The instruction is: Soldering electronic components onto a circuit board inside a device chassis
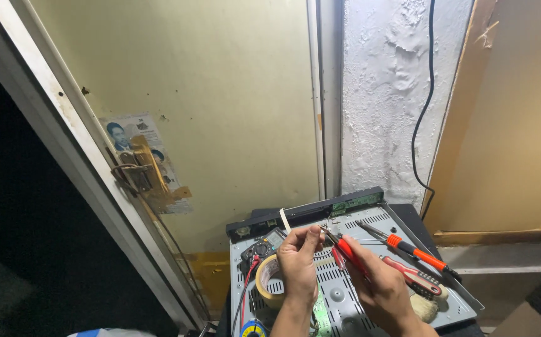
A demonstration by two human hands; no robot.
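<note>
Left hand (pixel 297 262): pinching small part, too tiny to identify; light, fragile.
Right hand (pixel 379 288): closed round red-handled pliers (pixel 345 251), tips at 11 o'clock.

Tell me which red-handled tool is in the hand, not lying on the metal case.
The red-handled pliers, gripped in the right hand. The orange-and-black screwdriver and the red-and-black tool lie untouched on the grey case.

Cream door (pixel 220 112) beside rough white wall (pixel 386 93), black cable (pixel 421 106) hanging.
</note>
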